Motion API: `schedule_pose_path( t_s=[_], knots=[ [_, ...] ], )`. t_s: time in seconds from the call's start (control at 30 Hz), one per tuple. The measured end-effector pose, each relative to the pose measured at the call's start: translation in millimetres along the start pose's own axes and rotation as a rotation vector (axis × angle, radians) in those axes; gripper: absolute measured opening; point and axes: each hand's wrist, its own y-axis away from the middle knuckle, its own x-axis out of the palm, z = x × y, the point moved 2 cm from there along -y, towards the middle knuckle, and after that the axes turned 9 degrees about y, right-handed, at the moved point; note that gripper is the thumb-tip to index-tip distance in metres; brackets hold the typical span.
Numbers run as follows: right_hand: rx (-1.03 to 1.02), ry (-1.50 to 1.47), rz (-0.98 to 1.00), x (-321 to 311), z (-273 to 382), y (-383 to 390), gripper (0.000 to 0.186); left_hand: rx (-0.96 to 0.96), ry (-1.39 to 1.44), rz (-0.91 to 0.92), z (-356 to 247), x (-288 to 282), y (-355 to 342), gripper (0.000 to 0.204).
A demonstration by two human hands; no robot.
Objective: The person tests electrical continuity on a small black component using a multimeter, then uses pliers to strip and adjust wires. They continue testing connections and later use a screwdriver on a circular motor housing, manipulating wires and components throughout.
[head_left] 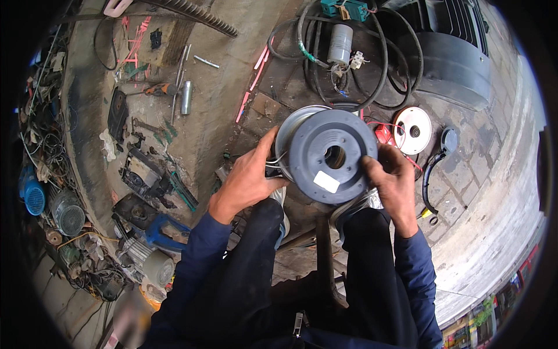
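Observation:
Between my hands, above my knees, is a dark grey round cover [317, 136] with a centre hole and a white label. Behind it, offset to the left, shows the rim of a silvery round metal part [282, 135]; whether the two are joined I cannot tell. My left hand [249, 173] is closed round the metal part's left side, fingers partly hidden behind it, and thin pale wires come out near the fingers. My right hand [395, 186] grips the cover's right edge, thumb on its face and fingers curled behind.
A large grey motor [450, 67] stands at the far right. Beside it are looped black cable [381, 75] and a grey cylinder [340, 43] with wires. A white disc [414, 130] and a curved black strap [431, 180] lie to the right. Tools, scrap and small motors [68, 212] crowd the left.

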Motion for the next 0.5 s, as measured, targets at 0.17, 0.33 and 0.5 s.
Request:
schedule_pose_path(
  t_s=[0.17,0.33,0.5],
  knots=[
    [0.108,-0.22,0.064,-35,-31,-1,0.03,-0.014,0.011,-0.028,5,2,-1,0.105],
    [0.211,-0.578,0.023,-37,-73,4,0.032,-0.033,0.034,-0.021,8,3,-2,0.104],
    [0.264,-0.72,0.079,-23,-93,-5,0.033,-0.041,0.053,-0.037,4,2,-3,0.104]
  ],
)
